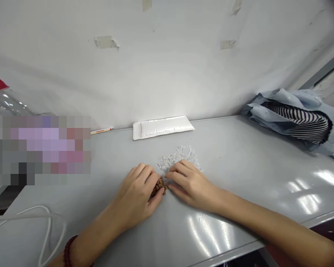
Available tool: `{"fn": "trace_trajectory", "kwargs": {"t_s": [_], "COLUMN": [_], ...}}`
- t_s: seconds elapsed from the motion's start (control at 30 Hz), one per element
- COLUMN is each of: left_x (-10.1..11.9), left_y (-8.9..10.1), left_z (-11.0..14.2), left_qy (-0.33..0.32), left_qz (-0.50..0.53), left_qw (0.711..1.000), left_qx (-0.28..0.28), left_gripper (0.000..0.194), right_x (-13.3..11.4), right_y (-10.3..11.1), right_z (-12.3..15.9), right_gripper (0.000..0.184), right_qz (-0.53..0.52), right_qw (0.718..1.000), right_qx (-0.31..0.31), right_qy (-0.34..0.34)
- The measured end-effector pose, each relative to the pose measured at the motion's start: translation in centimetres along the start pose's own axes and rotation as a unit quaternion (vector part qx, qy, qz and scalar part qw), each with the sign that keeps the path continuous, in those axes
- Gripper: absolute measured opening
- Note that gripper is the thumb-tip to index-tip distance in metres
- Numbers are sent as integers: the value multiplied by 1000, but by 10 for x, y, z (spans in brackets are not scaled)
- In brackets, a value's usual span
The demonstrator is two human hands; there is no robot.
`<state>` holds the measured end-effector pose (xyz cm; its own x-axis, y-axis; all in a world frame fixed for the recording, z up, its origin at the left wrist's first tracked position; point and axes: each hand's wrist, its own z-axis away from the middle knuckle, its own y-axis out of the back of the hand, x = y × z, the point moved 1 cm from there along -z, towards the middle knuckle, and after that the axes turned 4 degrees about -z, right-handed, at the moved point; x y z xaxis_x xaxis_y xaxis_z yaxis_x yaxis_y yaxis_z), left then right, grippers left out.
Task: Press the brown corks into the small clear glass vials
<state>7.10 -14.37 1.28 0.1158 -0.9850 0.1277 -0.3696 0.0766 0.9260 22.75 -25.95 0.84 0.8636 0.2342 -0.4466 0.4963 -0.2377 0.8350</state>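
A small heap of brown chunky pieces (159, 186) lies on the grey table, too small to tell what they are. My left hand (140, 193) curls around the heap from the left, its fingers and thumb closed about the pieces and hiding part of them. From the right, my right hand (190, 183) reaches in with bent fingers drawn together, their tips at the heap's edge. Whether a piece sits between those fingertips is hidden. Just behind the right hand is a loose pile of small clear plastic-looking pieces (186, 152), partly covered by its knuckles.
A white padded packet (164, 127) lies against the wall, with a thin pen-like stick (101, 131) to its left. Blue cloth with a striped lining (295, 118) is bunched at the right. At left are a red-capped clear bottle (9, 104), a blurred-out area and a white cable (48, 226).
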Motion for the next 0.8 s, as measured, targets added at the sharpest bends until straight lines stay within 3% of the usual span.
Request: {"fn": "trace_trajectory", "kwargs": {"t_s": [0.37, 0.63, 0.8], "left_x": [7, 3, 3], "left_y": [-3, -2, -3], "left_z": [2, 0, -1], "left_qy": [21, -11, -30], "left_qz": [28, 57, 63], "left_qw": [999, 997, 995], "left_qx": [4, 46, 68], "left_gripper": [17, 16, 13], "right_x": [4, 5, 3], "right_y": [4, -1, -5], "right_z": [-2, -5, -2], "right_gripper": [19, 18, 16], "right_qz": [-19, -61, -44], "right_qw": [1000, 996, 998], "right_qx": [-6, -7, -1], "right_qy": [15, 61, 43]}}
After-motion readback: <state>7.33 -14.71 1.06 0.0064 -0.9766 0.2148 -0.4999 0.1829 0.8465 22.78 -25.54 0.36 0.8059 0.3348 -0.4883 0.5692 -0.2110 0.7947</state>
